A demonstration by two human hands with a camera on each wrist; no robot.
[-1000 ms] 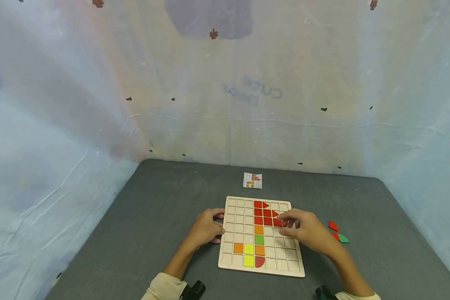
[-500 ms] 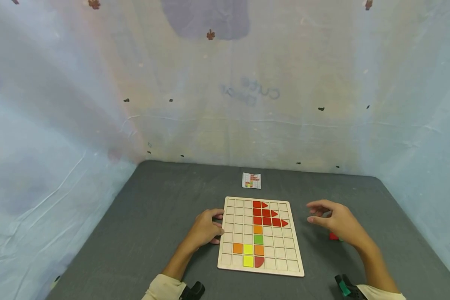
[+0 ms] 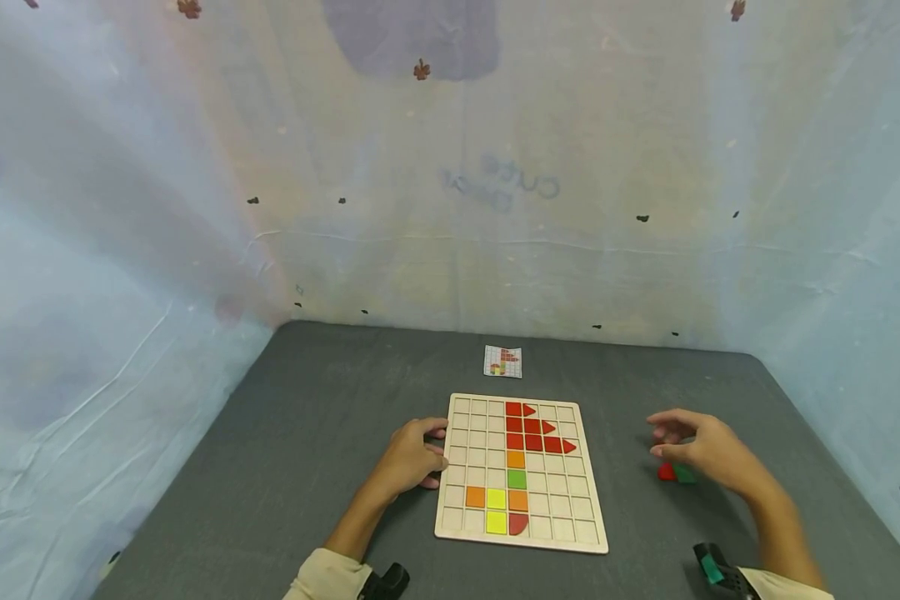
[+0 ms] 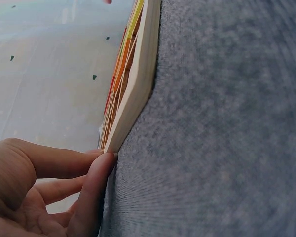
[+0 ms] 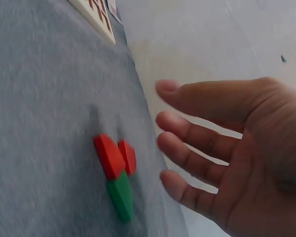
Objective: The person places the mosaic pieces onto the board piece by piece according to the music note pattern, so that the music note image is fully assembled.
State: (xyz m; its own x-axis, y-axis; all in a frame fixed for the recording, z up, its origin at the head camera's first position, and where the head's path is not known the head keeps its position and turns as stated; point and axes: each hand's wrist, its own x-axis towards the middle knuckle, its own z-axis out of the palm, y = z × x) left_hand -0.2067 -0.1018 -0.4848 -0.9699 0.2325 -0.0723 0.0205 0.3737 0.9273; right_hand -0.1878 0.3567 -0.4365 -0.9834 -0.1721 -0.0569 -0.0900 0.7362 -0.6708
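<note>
A square wooden grid board (image 3: 558,506) lies on the dark table, with coloured tiles set in some of its cells. My left hand (image 3: 411,457) holds the board's left edge, thumb and a finger at the rim in the left wrist view. My right hand (image 3: 708,450) hovers right of the board with nothing in it, fingers apart and loosely bent. Close to it on the table lie a red piece (image 5: 109,157), a second red piece (image 5: 129,157) and a green piece (image 5: 121,197). In the head view the right hand partly hides these pieces.
A small printed card (image 3: 503,362) with a coloured grid pattern lies behind the board. The grey table (image 3: 330,392) ends at a pale draped sheet (image 3: 450,275) at the back and sides. A dark wrist device (image 3: 720,571) sits on the right forearm.
My right hand has left a red triangle at the board's right side and moved right, over the loose pieces. My left hand stays at the board's left edge.
</note>
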